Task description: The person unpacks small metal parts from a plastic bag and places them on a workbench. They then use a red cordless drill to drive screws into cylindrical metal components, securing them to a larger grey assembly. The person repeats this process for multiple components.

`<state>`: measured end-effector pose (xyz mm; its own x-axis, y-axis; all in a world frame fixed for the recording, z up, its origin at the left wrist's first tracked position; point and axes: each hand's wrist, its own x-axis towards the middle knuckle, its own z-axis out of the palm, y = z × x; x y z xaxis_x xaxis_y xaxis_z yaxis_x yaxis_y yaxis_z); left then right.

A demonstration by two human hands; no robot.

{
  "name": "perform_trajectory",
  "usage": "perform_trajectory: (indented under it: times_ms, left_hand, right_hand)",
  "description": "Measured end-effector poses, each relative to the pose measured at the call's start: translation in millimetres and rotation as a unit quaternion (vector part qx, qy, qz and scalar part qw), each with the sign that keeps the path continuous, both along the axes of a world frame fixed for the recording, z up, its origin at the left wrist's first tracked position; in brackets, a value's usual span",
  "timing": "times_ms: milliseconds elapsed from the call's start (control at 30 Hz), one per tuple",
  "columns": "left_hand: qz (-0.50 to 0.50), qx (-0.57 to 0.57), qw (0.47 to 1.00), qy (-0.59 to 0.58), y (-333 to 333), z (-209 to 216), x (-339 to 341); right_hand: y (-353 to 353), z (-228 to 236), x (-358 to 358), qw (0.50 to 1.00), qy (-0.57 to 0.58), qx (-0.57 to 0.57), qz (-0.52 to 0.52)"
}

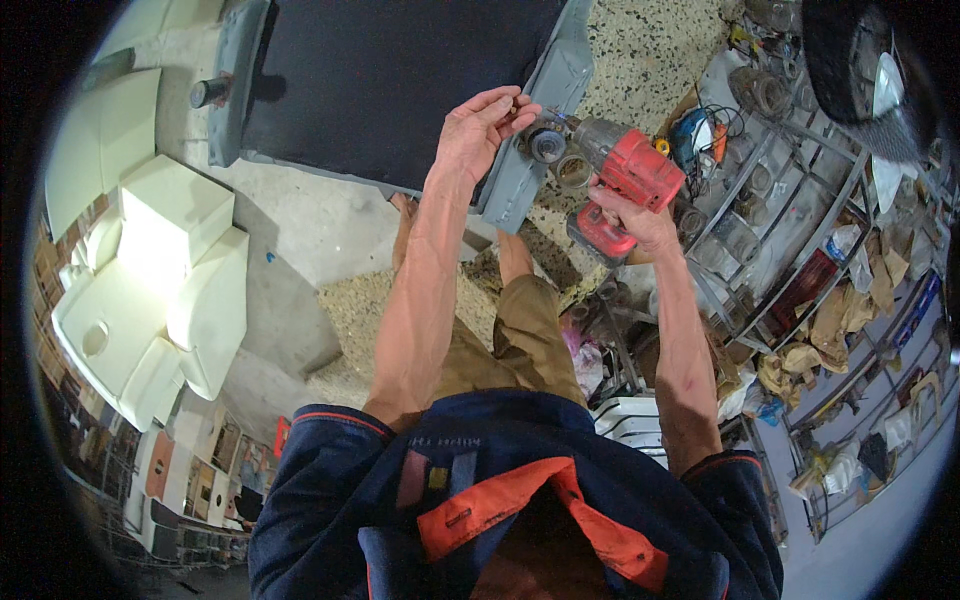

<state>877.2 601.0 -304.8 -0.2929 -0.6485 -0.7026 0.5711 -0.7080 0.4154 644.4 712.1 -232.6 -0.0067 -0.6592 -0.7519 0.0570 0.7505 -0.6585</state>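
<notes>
My right hand (638, 222) is wrapped round the handle of a red and grey cordless drill (640, 170). The drill points left, its tip close to the fingers of my left hand (478, 132). Those fingers are pinched together on something small that I cannot make out. Below both hands lies a large black panel (390, 80) with a grey padded-looking edge (515, 185). A dark round knob or foot (547, 146) sits by that edge, under the drill's tip. A similar dark cylinder (208, 92) sticks out at the panel's far left.
Cream-coloured moulded furniture pieces (165, 270) stand on the left. A metal rack (790, 240) holding jars, cables and crumpled brown paper (850, 315) fills the right side. A glass jar (573, 171) is just left of the drill. Speckled stone slabs (365, 325) lie around my legs.
</notes>
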Motion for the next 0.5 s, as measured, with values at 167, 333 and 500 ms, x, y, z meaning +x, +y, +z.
perform_trajectory:
  times_ms: [167,333,500]
  left_hand:
    - [0.001,0.031,0.999,0.009,-4.3,3.9,-6.7]
    - [-0.041,0.015,0.999,0.029,-9.7,6.8,-9.2]
    - [-0.055,0.012,0.998,0.033,-12.6,11.6,-11.4]
  right_hand:
    - [-1.5,1.8,4.5,0.999,0.037,-0.012,0.025]
    - [-3.9,0.0,4.1,0.998,0.053,-0.027,0.027]
    - [-3.2,-3.1,-1.8,0.987,0.107,-0.079,0.090]
